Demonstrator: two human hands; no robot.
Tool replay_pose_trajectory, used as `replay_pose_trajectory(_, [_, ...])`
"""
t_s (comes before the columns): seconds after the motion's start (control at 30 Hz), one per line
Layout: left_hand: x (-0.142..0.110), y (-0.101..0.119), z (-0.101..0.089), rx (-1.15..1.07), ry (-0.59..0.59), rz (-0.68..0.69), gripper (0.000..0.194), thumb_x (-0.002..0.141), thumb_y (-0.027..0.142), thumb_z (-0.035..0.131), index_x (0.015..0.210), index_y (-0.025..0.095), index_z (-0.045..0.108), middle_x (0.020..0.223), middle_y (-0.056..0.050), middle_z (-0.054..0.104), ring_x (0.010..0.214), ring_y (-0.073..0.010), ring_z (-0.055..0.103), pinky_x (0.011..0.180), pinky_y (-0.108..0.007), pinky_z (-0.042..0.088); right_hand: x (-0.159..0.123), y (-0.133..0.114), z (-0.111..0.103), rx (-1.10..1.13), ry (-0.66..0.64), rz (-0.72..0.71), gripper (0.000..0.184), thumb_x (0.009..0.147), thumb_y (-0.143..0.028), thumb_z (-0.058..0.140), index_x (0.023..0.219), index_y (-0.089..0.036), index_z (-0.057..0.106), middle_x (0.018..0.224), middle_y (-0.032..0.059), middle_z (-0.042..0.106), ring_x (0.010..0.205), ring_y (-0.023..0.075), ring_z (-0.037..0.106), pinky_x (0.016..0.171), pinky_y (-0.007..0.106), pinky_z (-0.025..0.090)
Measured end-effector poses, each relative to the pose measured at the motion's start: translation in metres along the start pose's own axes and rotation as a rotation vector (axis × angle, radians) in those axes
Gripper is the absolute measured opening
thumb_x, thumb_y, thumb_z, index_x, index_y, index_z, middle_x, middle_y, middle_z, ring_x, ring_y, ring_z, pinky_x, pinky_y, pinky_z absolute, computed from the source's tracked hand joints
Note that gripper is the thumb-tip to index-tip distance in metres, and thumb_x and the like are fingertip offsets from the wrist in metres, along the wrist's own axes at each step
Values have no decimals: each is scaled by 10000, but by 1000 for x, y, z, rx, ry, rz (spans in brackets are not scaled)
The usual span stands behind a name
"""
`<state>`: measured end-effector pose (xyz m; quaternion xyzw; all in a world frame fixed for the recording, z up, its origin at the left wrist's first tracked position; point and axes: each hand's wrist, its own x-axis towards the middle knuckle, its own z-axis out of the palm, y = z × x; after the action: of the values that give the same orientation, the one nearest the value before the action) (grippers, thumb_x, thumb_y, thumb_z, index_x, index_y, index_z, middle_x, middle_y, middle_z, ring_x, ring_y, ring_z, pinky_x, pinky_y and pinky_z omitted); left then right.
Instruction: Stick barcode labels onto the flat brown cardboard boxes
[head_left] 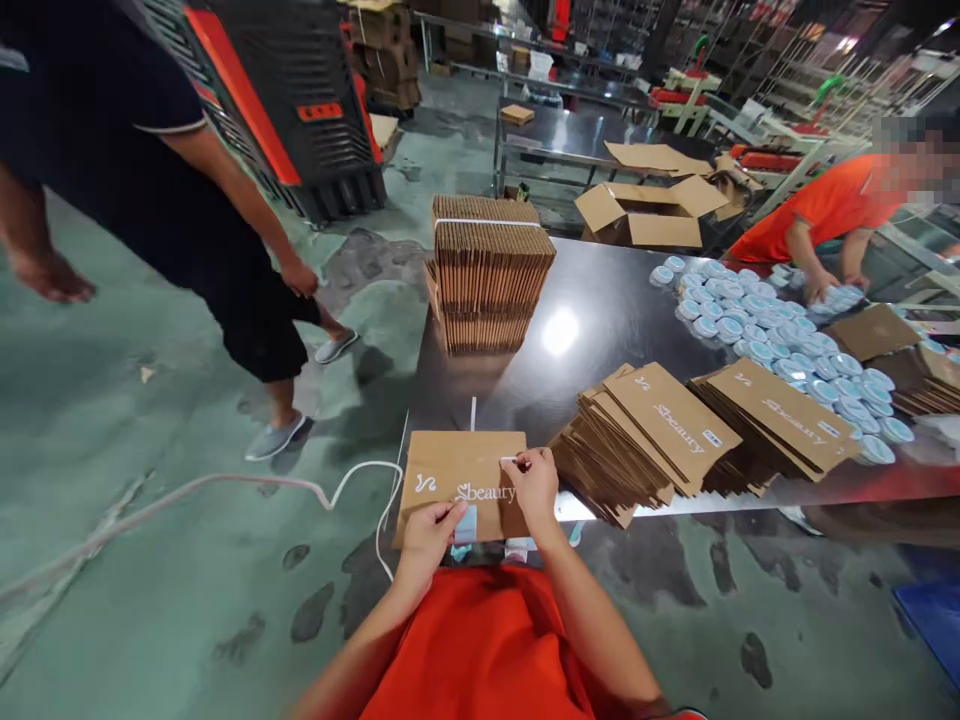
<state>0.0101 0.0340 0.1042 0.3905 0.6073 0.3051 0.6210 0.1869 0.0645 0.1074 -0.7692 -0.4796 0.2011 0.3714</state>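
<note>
A flat kraft cardboard carton [459,486] printed "Sbeauty" in white lies on the black table [600,310] right in front of me. My left hand [429,545] grips its lower edge, with the fingertips beside a pale blue label [465,525]. My right hand [531,488] pinches a small white strip [510,460] at the carton's top edge. Two fanned stacks of the same printed cartons [645,440] lie just to the right of my right hand. A white cord [386,515] runs past the table's left corner.
A strapped bundle of flat cartons [487,270] stands on the table beyond my hands. Several round pale blue tins [780,350] spread across the right side, where a co-worker's hands [832,297] touch some. Another person [225,200] stands on the floor at left.
</note>
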Motion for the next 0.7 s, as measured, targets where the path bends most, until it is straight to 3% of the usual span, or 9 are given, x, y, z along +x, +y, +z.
replay_pose_trajectory(0.13, [8,-5,4,120,18,49,520,614,680,554,465,186,483,444,46,395,461,-118,414,448,-235,348,8,4,2,36,73,-4,284,612,-432,680,637,-208,508,632,-13,512,581,155,464,581,284,374])
replay_pose_trajectory(0.23, [15,-5,8,140,53,106,513,613,674,541,440,201,444,426,45,362,454,-125,400,440,-249,345,21,11,2,122,48,12,330,574,-485,654,604,-217,463,539,-50,464,498,135,423,527,277,351])
replay_pose_trajectory(0.37, [13,7,9,137,93,183,489,605,651,555,417,216,437,410,17,408,491,-179,486,485,-295,409,30,30,-5,293,-32,40,302,597,-505,591,629,-213,522,581,4,564,553,192,542,556,324,442])
replay_pose_trajectory(0.47, [3,19,2,142,176,316,387,675,536,575,469,211,534,661,-92,657,807,-284,637,700,-357,492,25,47,-12,360,0,136,365,582,-538,599,748,-214,571,684,51,637,641,252,618,561,360,496])
replay_pose_trajectory(0.57, [-5,26,-9,163,337,389,309,726,449,577,528,213,598,1053,-164,694,1204,-342,516,883,-411,464,10,54,-16,289,48,140,409,613,-562,584,832,-218,613,790,87,657,705,280,637,621,397,521])
replay_pose_trajectory(0.63, [-6,26,-16,169,366,370,311,721,464,586,552,205,623,1095,-176,685,1291,-361,434,918,-442,449,-4,50,-16,217,21,59,392,664,-539,560,860,-211,645,834,108,646,737,287,633,684,424,523])
replay_pose_trajectory(0.7, [-6,22,-21,177,322,359,334,705,497,604,562,197,642,987,-165,714,1293,-364,435,940,-450,440,-17,40,-15,132,13,-47,350,711,-484,549,884,-202,665,883,127,630,818,301,618,773,458,505])
